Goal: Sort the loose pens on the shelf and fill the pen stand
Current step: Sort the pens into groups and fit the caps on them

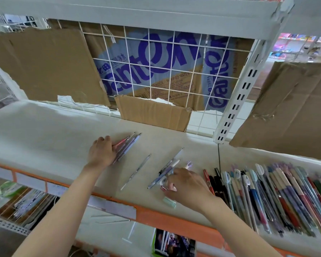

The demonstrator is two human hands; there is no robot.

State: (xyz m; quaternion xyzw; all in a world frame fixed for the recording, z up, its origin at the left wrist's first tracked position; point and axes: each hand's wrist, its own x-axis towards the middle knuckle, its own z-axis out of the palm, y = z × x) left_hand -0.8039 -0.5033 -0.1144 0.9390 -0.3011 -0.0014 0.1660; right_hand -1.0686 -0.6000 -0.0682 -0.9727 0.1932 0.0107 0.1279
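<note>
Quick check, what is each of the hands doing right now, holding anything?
Left hand: fingers curled round a small bundle of pink and grey pens on the white shelf.
Right hand: fingertips pinching among a few loose lilac and white pens.

The flattened cardboard carton (156, 71) behind the wire grid bears "PURIFIED WATER" in small print, large purple brand lettering and Chinese characters.

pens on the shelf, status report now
Left hand holding small pen bundle. Right hand gathering loose pens. Big pile unsorted; no stand visible.
</note>
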